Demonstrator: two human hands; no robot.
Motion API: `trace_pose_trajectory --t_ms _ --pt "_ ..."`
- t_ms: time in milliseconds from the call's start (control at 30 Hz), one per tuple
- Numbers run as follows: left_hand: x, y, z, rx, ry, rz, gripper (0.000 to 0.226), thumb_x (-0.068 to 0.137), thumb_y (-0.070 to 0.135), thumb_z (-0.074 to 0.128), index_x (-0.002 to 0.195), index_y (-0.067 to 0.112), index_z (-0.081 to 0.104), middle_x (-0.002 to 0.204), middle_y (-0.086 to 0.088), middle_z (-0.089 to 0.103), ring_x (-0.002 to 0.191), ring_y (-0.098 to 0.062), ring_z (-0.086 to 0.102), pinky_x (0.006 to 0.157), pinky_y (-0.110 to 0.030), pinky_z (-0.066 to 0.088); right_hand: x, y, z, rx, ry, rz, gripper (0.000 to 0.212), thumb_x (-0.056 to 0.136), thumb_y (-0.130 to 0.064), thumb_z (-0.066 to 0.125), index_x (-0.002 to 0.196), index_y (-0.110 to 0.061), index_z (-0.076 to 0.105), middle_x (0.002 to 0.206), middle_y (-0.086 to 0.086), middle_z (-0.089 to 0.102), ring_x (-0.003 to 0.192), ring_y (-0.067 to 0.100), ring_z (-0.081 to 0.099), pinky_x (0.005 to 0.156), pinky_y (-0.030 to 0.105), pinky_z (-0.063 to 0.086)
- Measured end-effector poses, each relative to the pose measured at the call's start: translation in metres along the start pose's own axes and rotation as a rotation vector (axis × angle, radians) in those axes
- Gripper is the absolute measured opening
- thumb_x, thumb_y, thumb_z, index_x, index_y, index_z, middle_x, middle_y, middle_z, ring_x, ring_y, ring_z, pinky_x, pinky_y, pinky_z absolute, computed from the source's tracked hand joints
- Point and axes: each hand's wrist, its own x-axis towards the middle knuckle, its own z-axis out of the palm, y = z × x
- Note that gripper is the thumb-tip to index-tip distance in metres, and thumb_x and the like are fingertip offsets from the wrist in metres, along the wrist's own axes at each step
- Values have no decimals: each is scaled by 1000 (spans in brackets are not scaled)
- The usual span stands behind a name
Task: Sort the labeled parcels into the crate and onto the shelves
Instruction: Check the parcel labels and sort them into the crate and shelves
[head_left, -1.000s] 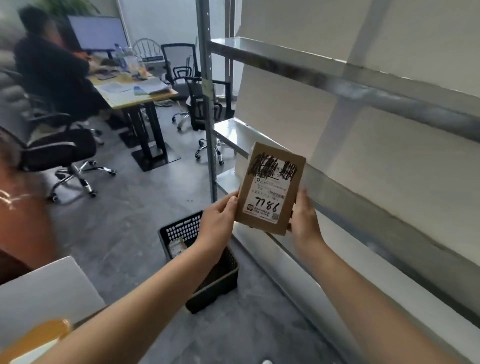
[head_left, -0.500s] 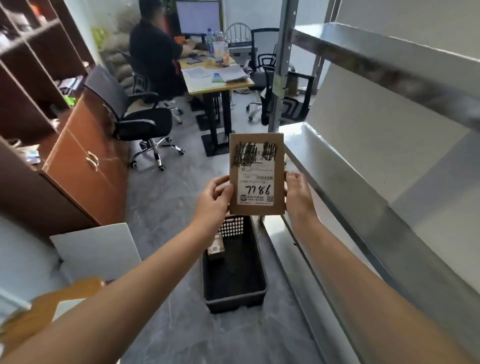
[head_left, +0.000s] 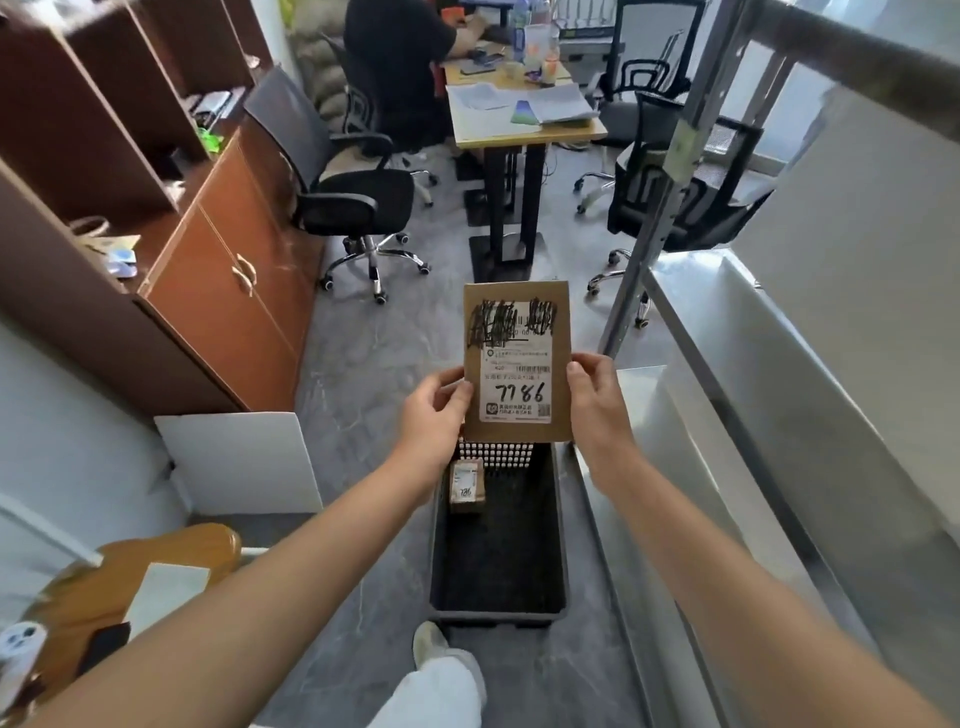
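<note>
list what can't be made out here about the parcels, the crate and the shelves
All in the head view:
On the held parcel, the label top is scribbled over in black and the fine print is too small; only 7786 reads.
On the small parcel in the crate, the handwritten number is too small to read.
The crate's far wall is partly behind the held parcel.
The shelves are cut off by the right edge.
The left hand and right hand have fingers hidden behind the held parcel.

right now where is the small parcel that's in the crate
In the head view, the small parcel sits in the far left corner of the crate, just below the held parcel.
</note>
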Motion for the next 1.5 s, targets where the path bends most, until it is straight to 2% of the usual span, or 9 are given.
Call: trace_pose_trajectory --t_ms 200,500,667,867,1033,1100,1233,1367,1500 --pt "79 -13 3 8 -73 -76 17 101 17 52 116 18 60 106 4 68 98 -7 65 90 -37 57 58 13 19 -46 55 86 23 108 -30 31 116 -17 48 100 -1 63 83 3 63 52 8 47" --pt "175 -56 10 50 -114 -201 15 100 13 53 101 25 62 106 0 72 101 -17 69 92 -44 56 138 50 57 -84 60 156 17 107 -30 30 119 -26 43 111 -3 61 99 10 64 70 23 56" --pt "210 -107 25 55 -76 -288 31 97 10 58 127 12 65 117 0 71 107 -18 67 96 -45 55 176 102 65 -69 22 222 23 107 -28 34 129 -31 39 119 -5 60 106 10 63 82 29 57" --pt "252 -237 66 62 1 -437 32 94 14 62 125 20 68 118 8 70 109 -13 66 99 -44 52 225 234 64 -82 -54 390 42 106 -24 37 146 -36 33 127 -14 57 113 3 59 96 34 52" --pt "277 -367 84 99 52 -600 47 93 3 61 136 21 58 126 11 63 114 -6 60 105 -28 45 265 369 63 -144 -182 559 45 107 -27 36 150 -34 29 125 -23 55 109 -10 54 81 11 49" --pt "284 -419 85 113 28 -621 51 91 -3 61 136 22 58 128 9 64 115 -4 60 105 -26 45 277 420 62 -187 -223 596 43 106 -28 39 147 -37 32 121 -28 54 107 -13 53 77 9 47" --pt "294 -510 95 134 4 -668 57 90 -7 60 136 26 57 129 13 62 119 0 56 96 -9 43 295 517 61 -275 -244 613 43 105 -25 41 147 -33 33 128 -21 54 115 -5 53 100 24 46" --pt "316 -579 114 123 21 -698 57 90 -8 57 136 26 58 130 10 63 118 -1 56 105 -23 44 307 601 63 -342 -302 670 53 104 -30 43 151 -39 20 141 -12 51 126 9 50 112 41 39" --pt "345 -628 129 139 46 -679 57 89 -8 60 138 21 57 128 9 63 110 1 56 82 -5 46 330 661 66 -332 -375 703 71 101 -22 51 154 -42 8 149 -11 44 136 11 42 116 44 34"
